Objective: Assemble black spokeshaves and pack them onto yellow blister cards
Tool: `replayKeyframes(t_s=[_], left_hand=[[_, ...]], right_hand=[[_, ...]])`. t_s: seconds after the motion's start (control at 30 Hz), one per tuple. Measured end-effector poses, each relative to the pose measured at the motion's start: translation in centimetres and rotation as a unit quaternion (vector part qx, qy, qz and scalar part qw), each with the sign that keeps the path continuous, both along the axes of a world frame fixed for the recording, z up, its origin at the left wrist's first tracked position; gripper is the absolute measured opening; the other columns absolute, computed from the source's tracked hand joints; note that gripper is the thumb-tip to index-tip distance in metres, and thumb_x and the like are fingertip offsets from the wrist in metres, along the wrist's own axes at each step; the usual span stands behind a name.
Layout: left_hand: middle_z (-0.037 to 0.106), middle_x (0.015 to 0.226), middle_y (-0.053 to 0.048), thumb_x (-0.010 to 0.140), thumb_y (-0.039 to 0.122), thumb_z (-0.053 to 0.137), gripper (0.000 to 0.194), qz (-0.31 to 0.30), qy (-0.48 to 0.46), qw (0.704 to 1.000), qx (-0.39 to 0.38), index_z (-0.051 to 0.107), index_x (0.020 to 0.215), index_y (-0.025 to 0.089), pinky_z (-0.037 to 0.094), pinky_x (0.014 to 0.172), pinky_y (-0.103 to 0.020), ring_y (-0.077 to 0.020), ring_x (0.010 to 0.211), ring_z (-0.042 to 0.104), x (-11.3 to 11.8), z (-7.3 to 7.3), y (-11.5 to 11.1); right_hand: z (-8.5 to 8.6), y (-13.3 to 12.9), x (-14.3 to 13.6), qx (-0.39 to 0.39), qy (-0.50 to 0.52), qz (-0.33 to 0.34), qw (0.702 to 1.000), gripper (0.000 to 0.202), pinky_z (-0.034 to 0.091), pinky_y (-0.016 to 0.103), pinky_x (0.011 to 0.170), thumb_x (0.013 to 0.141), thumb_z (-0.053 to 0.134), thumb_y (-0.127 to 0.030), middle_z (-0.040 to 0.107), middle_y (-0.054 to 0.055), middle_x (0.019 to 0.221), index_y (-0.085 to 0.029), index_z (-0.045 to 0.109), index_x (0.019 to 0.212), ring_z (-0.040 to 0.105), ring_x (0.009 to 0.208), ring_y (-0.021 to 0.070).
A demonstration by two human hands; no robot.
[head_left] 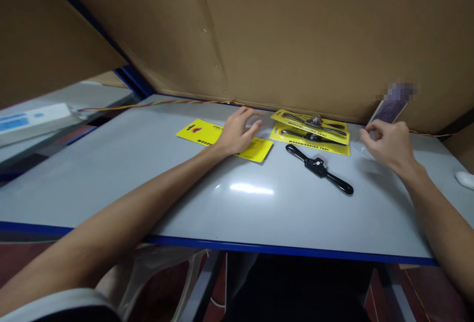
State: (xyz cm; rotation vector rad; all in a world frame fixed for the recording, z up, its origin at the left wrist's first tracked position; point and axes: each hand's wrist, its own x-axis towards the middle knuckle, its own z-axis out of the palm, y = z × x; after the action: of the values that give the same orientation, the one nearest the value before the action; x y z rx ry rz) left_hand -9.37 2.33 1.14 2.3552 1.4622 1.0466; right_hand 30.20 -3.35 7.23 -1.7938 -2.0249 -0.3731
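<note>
while my left grip (237,132) is over the yellow card (188,134), fingers apart, i see the black spokeshave (317,165) on the tabletop (222,208) rightward, slanting far-left to near-right, far end nearer that side; from here i can't tell whether my right grip (394,146) pinches anything.

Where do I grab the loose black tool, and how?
Probably by the slim right handle of the black tool, coming from above on the right: the tool lies flat, and that handle sticks out from the wider middle with nothing covering it.
</note>
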Motion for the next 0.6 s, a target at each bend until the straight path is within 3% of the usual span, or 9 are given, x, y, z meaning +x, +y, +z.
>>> replayKeyframes(t_s=[0.1,0.2,0.27,0.33,0.43,0.5,0.6], left_hand=[[0.071,0.108,-0.011,0.095,0.046,0.046,0.039,-0.007,-0.026,1.000,0.002,0.071,0.104,0.018,0.048,0.091,-0.034,-0.0266,0.103,0.063,0.2,0.8,-0.6],[0.068,0.090,-0.008,0.092,0.045,0.050,0.034,-0.013,-0.024,1.000,-0.003,0.068,0.080,0.019,0.046,0.082,-0.034,-0.0237,0.087,0.059,0.3,1.1,-0.9],[0.058,0.072,-0.005,0.090,0.042,0.053,0.039,-0.002,-0.026,1.000,-0.001,0.055,0.059,0.020,0.043,0.080,-0.035,-0.0216,0.077,0.053,0.1,1.2,-1.0],[0.040,0.057,-0.001,0.091,0.041,0.053,0.049,0.017,-0.040,0.999,-0.021,0.035,0.050,0.021,0.038,0.072,-0.033,-0.0174,0.065,0.042,-0.2,1.2,-1.0],[0.024,0.052,0.003,0.095,0.045,0.047,0.051,0.033,-0.094,0.993,-0.066,0.027,0.053,0.023,0.028,0.059,-0.031,-0.0136,0.055,0.028,-0.6,1.2,-1.0],[0.031,0.052,0.004,0.094,0.047,0.047,0.043,0.027,-0.146,0.987,-0.067,0.039,0.059,0.023,0.027,0.056,-0.030,-0.0131,0.053,0.031,-0.6,1.2,-1.0],[0.050,0.062,0.003,0.086,0.047,0.056,0.027,0.013,-0.255,0.964,-0.074,0.055,0.079,0.021,0.036,0.055,-0.025,-0.0137,0.057,0.048,0.0,1.4,-1.0]], right_hand=[[0.3,2.6,-3.4,-0.042,0.027,0.057,0.997,0.029,0.046,0.038,0.068,0.090,0.055,-0.043,0.066,0.004,0.063,-0.022,0.073,0.083,0.061,0.060,0.0223],[0.0,5.8,-5.9,-0.068,0.009,0.154,0.986,0.034,0.052,0.042,0.084,0.092,0.058,-0.046,0.078,0.014,0.100,-0.018,0.078,0.094,0.071,0.090,0.0292],[-0.5,7.6,-7.1,-0.129,0.000,0.172,0.977,0.047,0.054,0.045,0.088,0.090,0.063,-0.055,0.077,0.018,0.116,-0.015,0.077,0.111,0.071,0.103,0.0338],[-1.1,8.7,-7.9,-0.176,-0.004,0.159,0.972,0.060,0.056,0.047,0.087,0.087,0.068,-0.061,0.077,0.018,0.119,-0.015,0.074,0.125,0.071,0.105,0.0355],[-1.7,8.9,-8.5,-0.161,0.007,0.151,0.975,0.054,0.057,0.049,0.087,0.087,0.072,-0.055,0.078,0.016,0.119,-0.019,0.074,0.127,0.072,0.104,0.0353],[-1.6,8.2,-8.7,-0.135,0.030,0.155,0.978,0.045,0.057,0.051,0.090,0.086,0.074,-0.048,0.079,0.013,0.118,-0.021,0.077,0.122,0.072,0.105,0.0352],[-0.5,5.8,-8.8,-0.100,0.080,0.166,0.978,0.041,0.055,0.052,0.095,0.082,0.079,-0.041,0.079,0.009,0.118,-0.021,0.077,0.118,0.073,0.106,0.0333]])
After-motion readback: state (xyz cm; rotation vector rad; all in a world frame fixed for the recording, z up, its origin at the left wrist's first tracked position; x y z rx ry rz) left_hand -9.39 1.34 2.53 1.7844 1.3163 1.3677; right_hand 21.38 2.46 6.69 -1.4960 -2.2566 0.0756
